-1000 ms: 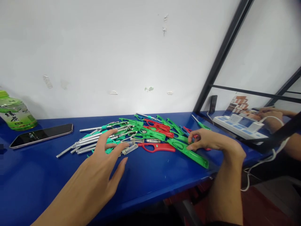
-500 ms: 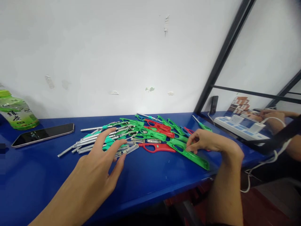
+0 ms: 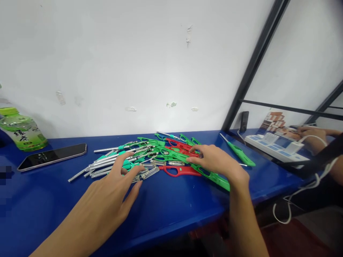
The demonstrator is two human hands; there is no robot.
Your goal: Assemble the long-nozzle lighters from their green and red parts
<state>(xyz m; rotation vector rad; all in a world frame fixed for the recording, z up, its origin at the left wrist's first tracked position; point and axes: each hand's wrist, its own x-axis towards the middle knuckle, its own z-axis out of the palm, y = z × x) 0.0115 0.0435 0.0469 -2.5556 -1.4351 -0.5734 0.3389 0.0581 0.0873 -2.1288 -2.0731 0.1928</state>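
On the blue table lies a heap of lighter parts. Metal rods with teal ends (image 3: 103, 164) fan out at its left, beside small clear tanks (image 3: 150, 172). My left hand (image 3: 120, 189) hovers over the near left side, thumb and fingers apart, holding nothing. Green casing halves (image 3: 174, 154) and red ones (image 3: 179, 145) fill the right part, with a red handle (image 3: 182, 170) in front. My right hand (image 3: 211, 159) is over the green and red casings, fingers bent down at them; whether it grips one is unclear.
A green-capped bottle (image 3: 24, 130) and a phone (image 3: 53, 157) are at the left. Farther right lie a green lighter (image 3: 239, 151), a black frame post (image 3: 252, 71), a white power strip (image 3: 276, 146) with cables, and another person's hands (image 3: 313, 137).
My right hand has moved left from the long green casing onto the middle of the heap. The green lighter at the right is now uncovered. My left hand has barely moved.
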